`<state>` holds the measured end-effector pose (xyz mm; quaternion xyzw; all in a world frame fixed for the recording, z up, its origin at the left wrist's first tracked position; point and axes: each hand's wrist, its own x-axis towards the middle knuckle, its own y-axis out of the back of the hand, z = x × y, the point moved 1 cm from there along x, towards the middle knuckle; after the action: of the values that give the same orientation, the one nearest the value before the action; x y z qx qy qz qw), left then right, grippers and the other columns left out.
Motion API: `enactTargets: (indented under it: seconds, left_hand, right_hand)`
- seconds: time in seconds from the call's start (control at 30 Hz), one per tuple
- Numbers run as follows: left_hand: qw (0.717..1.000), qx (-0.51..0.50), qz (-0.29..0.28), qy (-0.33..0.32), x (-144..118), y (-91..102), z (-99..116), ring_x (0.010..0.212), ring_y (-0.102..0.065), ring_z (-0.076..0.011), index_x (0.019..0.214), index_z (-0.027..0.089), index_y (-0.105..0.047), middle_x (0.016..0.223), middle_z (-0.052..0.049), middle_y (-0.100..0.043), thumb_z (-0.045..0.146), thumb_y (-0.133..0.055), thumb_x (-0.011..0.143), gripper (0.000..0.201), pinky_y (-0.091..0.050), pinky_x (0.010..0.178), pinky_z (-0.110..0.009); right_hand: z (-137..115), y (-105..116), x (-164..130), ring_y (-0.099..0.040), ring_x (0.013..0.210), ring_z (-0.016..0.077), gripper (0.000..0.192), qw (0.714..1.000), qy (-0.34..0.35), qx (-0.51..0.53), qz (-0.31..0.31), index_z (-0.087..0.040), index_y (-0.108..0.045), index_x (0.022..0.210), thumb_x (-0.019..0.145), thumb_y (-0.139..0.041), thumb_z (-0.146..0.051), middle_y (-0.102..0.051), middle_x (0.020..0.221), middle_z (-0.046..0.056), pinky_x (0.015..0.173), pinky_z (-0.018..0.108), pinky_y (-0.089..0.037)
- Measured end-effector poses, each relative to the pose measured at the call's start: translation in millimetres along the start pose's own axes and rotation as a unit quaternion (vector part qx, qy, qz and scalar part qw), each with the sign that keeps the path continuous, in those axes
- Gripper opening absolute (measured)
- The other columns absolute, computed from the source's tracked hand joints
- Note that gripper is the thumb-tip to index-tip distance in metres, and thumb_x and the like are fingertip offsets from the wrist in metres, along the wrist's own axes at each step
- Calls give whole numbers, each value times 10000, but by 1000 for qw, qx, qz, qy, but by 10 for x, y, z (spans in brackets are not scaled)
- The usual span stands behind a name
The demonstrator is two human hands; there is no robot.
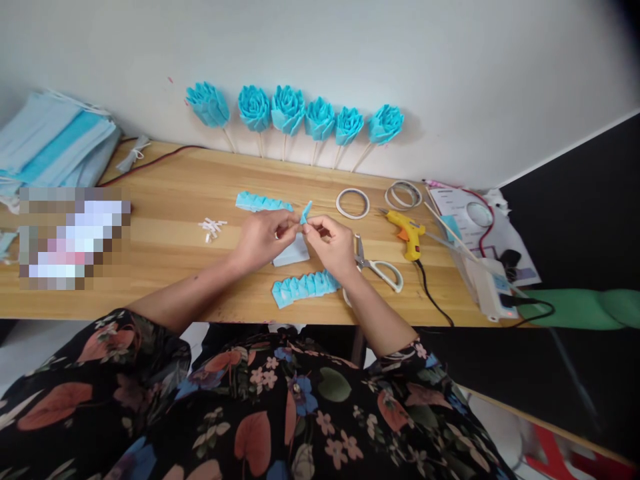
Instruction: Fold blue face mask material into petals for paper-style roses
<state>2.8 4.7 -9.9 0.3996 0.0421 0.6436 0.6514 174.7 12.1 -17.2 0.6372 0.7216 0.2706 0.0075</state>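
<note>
A black floral-print garment [280,413] fills the near foreground; both bare forearms extend from it over the front edge of a wooden table [165,180]. A pleated blue strip [305,288] lies just beyond that edge, partly under the right wrist. The left hand [263,237] and right hand [333,245] meet above the table's middle, fingertips pinched together on a small folded blue piece [305,213], which stands tilted between them, clear of the table surface. A pale blue pad [293,253] lies directly beneath the hands. White-handled scissors [377,267] rest just right of the right hand, blades toward it. A scatter of small white bits [213,228] lies left of the left hand; a second pleated blue strip [263,202] lies just beyond it. Farther right are a tape roll [353,203], a second tape ring [403,195] and a yellow glue gun [407,233], its black cord trailing to the table edge. At far left rests a stack of blue face masks [53,143]. Six blue roses on sticks [295,113] lean in a row against the white wall [450,73].
</note>
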Motion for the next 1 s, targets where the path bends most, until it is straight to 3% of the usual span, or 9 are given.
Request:
enactTargets:
  seconds: [0.4, 0.73, 0.87, 1.0]
  left_hand:
    - [999, -28, -2, 18, 1, 16, 7, 521, -483, -102, 834, 170, -737, 570, 20, -585, 258, -567, 865, 194, -348, 541, -250]
    - [985, -121, -4, 125, 80, 117, 11, 583, -469, -115, 737, 167, -654, 628, 2, -589, 326, -552, 836, 213, -350, 551, -244]
    - [983, -114, 14, 144, 142, 358, -47, 541, -426, -115, 741, 173, -662, 604, 4, -568, 370, -583, 832, 230, -307, 518, -250]
    - [991, 39, 12, 124, 87, 787, -205, 536, -449, -133, 742, 205, -695, 599, 0, -601, 307, -613, 803, 145, -317, 547, -270]
  right_hand:
    - [1, -2, -2, -558, 602, 110, 158, 1000, -16, 9, -6, -213, -672, 790, 863, -620, -343, -668, 697, -13, 592, 254, -438]
    - [4, 47, 57, -510, 601, 102, 175, 989, -96, 115, 0, -211, -640, 782, 830, -637, -379, -604, 665, -29, 602, 261, -425]
    - [53, 57, 86, -519, 585, 91, 185, 972, -127, 196, 12, -211, -630, 773, 824, -654, -388, -639, 708, -24, 593, 257, -442]
    - [78, 56, 93, -516, 583, 85, 175, 968, -126, 215, 20, -211, -636, 766, 826, -665, -374, -637, 713, -25, 595, 253, -444]
